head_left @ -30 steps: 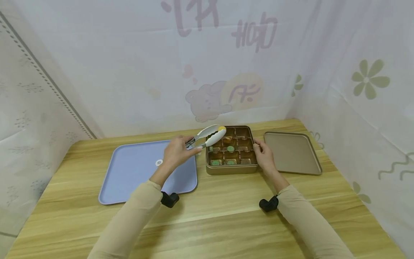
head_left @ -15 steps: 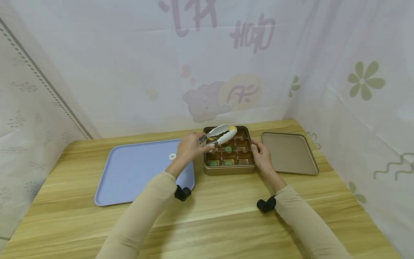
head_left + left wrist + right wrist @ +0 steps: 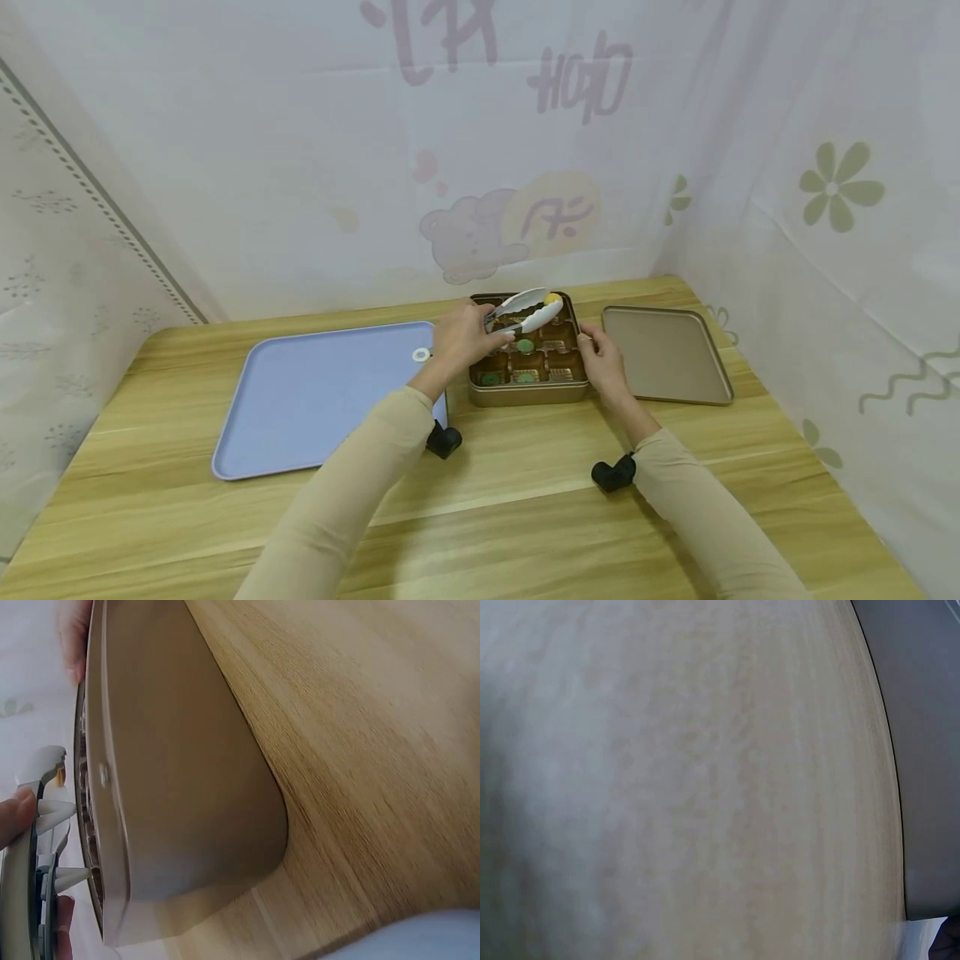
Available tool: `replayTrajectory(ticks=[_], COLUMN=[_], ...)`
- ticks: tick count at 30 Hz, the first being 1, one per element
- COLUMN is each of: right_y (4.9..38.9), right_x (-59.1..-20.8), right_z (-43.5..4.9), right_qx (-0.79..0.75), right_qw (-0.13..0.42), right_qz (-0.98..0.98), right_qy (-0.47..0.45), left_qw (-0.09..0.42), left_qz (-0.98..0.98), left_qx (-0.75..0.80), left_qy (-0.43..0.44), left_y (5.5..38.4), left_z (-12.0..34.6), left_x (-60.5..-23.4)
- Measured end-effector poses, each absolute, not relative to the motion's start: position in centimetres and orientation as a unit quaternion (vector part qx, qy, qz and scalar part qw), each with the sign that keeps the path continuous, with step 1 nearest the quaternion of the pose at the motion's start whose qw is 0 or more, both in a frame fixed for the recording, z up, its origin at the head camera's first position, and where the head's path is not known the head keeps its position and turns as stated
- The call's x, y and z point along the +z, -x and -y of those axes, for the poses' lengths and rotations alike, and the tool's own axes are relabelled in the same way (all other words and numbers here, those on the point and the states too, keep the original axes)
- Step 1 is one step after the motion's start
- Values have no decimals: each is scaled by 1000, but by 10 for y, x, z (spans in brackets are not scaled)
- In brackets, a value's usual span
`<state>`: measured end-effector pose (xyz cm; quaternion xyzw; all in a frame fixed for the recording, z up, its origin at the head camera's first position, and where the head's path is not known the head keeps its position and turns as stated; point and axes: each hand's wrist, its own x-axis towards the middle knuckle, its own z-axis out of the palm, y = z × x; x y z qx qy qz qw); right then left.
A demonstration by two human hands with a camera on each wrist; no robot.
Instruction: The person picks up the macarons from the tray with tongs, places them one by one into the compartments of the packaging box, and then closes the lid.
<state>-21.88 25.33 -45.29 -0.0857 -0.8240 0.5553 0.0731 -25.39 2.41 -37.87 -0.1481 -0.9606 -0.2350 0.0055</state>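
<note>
My left hand (image 3: 467,335) grips a pair of tongs (image 3: 538,318) with pale tips; their ring end (image 3: 422,354) sticks out behind the hand. Between the tips is a small yellow piece (image 3: 552,297), over the back right of a gold-brown tin box (image 3: 528,394). In the left wrist view the tongs (image 3: 45,900) are beside the box's open top. A divided insert fills the box; round green pieces (image 3: 525,346) sit in several compartments, and the hand and tongs hide others. My right hand (image 3: 604,362) holds the box's right side at the rim.
A blue tray (image 3: 322,400) lies on the wooden table (image 3: 525,500) left of the box. To the right lies a flat gold-brown lid (image 3: 667,354). Printed white cloth (image 3: 315,167) hangs behind the table and along its sides.
My left hand has moved right with the tongs, carrying the yellow piece from the box's back left to its back right. The right hand stays at the box's right side.
</note>
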Motion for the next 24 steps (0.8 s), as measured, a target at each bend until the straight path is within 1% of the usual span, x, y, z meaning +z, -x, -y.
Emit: replayTrajectory(ticks=[16, 24], right_y=[217, 219], right_x=[-452, -453], right_z=[-253, -254], right_qx=[558, 554], right_qw=[72, 85], right_qz=[822, 824], right_qy=[86, 84], left_qw=[-11, -28], left_qz=[971, 975], left_qx=[-199, -179], left_qy=[132, 126], left_y=[254, 254], left_z=[-37, -40], left_x=[-380, -379])
